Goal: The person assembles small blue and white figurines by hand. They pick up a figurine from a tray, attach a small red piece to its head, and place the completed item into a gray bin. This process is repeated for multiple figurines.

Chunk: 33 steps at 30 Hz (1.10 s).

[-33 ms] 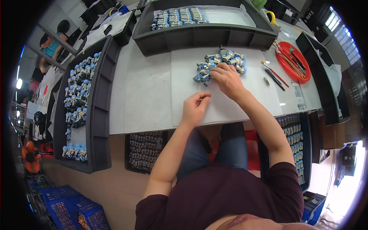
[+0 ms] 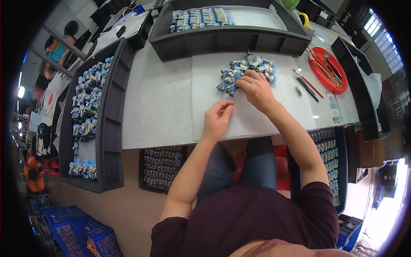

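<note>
A pile of small blue and white figurines [image 2: 250,68] lies on a white sheet [image 2: 257,120] on the table. My right hand [image 2: 257,90] reaches into the pile's near edge, its fingertips closed on a figurine [image 2: 229,87] at the left side. On the sheet just in front rests my left hand [image 2: 217,119], fingers curled and thumb against the index finger. Nothing shows between them. The two hands are a short way apart.
A long grey tray [image 2: 109,128] of figurines stands on the left and a deep grey tray [image 2: 222,40] with rows of them at the back. A red dish [image 2: 336,77] with brushes sits right, loose brushes [image 2: 306,85] beside it. Another person [image 2: 58,47] is far left.
</note>
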Each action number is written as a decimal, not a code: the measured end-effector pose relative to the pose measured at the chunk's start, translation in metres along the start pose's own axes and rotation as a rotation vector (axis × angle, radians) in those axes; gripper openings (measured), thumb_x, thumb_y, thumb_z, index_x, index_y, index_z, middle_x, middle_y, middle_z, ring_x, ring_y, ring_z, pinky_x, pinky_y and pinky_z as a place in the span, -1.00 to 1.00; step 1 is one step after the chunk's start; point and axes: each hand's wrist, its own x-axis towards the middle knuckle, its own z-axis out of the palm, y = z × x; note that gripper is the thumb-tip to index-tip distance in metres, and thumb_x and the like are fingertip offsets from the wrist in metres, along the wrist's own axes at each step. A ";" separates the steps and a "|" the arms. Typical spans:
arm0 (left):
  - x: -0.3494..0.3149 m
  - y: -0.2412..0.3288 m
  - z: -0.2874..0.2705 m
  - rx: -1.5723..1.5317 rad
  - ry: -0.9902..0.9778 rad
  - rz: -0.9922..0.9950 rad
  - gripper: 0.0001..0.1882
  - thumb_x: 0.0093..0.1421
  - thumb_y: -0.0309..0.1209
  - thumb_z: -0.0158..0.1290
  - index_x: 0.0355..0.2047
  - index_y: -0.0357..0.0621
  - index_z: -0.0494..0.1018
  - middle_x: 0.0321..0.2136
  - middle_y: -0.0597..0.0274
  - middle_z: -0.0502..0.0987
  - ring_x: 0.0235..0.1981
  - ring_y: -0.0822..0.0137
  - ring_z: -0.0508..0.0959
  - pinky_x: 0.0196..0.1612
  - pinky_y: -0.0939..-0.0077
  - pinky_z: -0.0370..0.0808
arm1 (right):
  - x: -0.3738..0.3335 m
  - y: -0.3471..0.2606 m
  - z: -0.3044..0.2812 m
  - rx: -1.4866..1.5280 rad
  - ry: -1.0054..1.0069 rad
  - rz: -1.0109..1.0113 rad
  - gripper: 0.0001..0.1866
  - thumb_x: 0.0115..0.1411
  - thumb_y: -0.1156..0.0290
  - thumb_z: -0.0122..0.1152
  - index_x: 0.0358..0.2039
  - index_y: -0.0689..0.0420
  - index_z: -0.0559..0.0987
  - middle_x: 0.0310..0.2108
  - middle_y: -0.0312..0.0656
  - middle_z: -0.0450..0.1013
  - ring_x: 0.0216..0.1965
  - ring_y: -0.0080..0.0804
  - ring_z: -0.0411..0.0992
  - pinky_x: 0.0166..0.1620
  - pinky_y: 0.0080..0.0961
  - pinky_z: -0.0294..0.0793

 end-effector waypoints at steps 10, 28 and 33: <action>0.002 0.002 -0.011 -0.286 -0.126 -0.042 -0.68 0.24 -0.30 -0.07 -0.13 -0.31 0.41 -0.40 0.32 0.49 -0.49 0.58 0.42 -0.34 0.70 0.41 | -0.023 -0.049 -0.029 0.333 0.132 -0.106 -0.65 -0.17 0.71 0.16 -0.28 0.17 0.52 -0.21 -0.14 0.44 -0.24 -0.23 0.39 -0.24 -0.42 0.45; 0.001 0.012 -0.006 -0.340 -0.035 -0.069 -0.76 0.17 -0.43 0.00 -0.15 -0.25 0.40 -0.31 0.26 0.49 -0.30 0.49 0.48 -0.23 0.59 0.47 | -0.068 -0.075 0.009 1.066 0.082 0.641 -0.46 0.01 0.49 0.24 0.01 0.22 0.26 -0.22 0.01 0.44 -0.16 -0.34 0.44 -0.16 -0.49 0.48; 0.001 0.010 -0.007 -0.330 -0.051 -0.066 -0.77 0.19 -0.44 -0.02 -0.16 -0.26 0.41 -0.31 0.25 0.50 -0.31 0.49 0.49 -0.23 0.59 0.47 | -0.070 -0.075 0.007 1.058 0.071 0.666 -0.42 -0.01 0.48 0.28 0.02 0.21 0.26 -0.22 0.01 0.44 -0.18 -0.34 0.45 -0.17 -0.49 0.48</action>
